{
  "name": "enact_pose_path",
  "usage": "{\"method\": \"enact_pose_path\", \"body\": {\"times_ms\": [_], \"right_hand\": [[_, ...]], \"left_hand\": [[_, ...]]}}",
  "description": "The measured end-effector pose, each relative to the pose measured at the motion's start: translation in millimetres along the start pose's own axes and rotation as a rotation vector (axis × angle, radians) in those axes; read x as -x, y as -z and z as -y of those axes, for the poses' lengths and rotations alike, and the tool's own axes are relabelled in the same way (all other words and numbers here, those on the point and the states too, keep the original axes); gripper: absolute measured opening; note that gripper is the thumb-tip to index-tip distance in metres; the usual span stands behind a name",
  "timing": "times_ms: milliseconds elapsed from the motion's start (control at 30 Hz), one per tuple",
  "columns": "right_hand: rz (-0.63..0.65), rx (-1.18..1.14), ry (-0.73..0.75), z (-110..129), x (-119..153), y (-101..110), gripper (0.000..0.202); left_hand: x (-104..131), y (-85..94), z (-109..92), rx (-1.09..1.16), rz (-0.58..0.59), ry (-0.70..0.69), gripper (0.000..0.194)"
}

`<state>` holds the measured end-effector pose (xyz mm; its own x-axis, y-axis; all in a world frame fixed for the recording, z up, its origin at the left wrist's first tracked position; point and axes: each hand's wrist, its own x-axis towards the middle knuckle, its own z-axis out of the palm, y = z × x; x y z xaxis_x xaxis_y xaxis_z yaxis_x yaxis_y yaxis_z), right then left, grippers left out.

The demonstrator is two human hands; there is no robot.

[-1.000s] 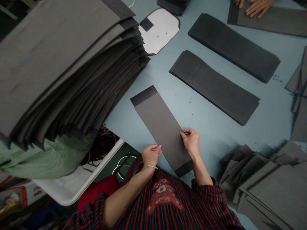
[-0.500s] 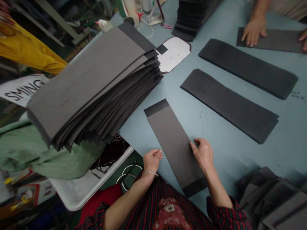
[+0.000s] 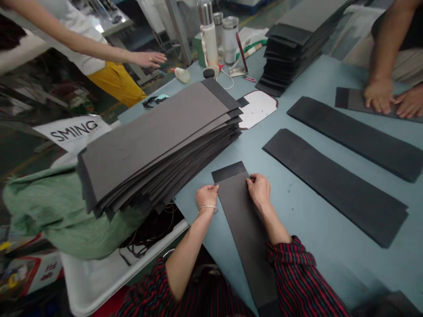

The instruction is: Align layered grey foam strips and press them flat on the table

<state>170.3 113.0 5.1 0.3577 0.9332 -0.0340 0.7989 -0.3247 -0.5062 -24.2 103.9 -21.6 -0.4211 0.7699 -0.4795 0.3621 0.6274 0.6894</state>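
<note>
A long grey strip (image 3: 243, 220) with black ends lies on the blue-grey table in front of me. My left hand (image 3: 207, 196) pinches its left edge near the far black end. On the opposite edge, the fingers of my right hand (image 3: 259, 189) are closed at about the same height. To the left rises a tall fanned stack of grey strips (image 3: 155, 132). Two dark strip piles, a nearer one (image 3: 333, 185) and a farther one (image 3: 357, 136), lie to the right.
A white pad (image 3: 259, 108), bottles (image 3: 209, 39) and another strip stack (image 3: 284, 53) stand farther back. A co-worker's hands press a strip (image 3: 355, 99) at the right. Another person reaches in from the left. A white bin (image 3: 79, 281) sits below the table's left edge.
Both hands have moved up along the strip towards its far end, and my left hand now grips its edge. The view has shifted; a person's arm now shows at upper left.
</note>
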Motion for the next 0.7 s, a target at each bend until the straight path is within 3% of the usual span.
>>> {"method": "enact_pose_path", "body": {"times_ms": [267,700], "right_hand": [[-0.056,-0.008,-0.130,5.8,-1.6,-9.2,0.017],[-0.113,0.028,-0.107,12.4,3.2,-9.8,0.020]], "left_hand": [[-1.8,2.1,-1.7,-0.023,-0.014,0.019,0.024],[3.1,-0.6,-5.9,-0.073,-0.068,-0.009,0.019]]}}
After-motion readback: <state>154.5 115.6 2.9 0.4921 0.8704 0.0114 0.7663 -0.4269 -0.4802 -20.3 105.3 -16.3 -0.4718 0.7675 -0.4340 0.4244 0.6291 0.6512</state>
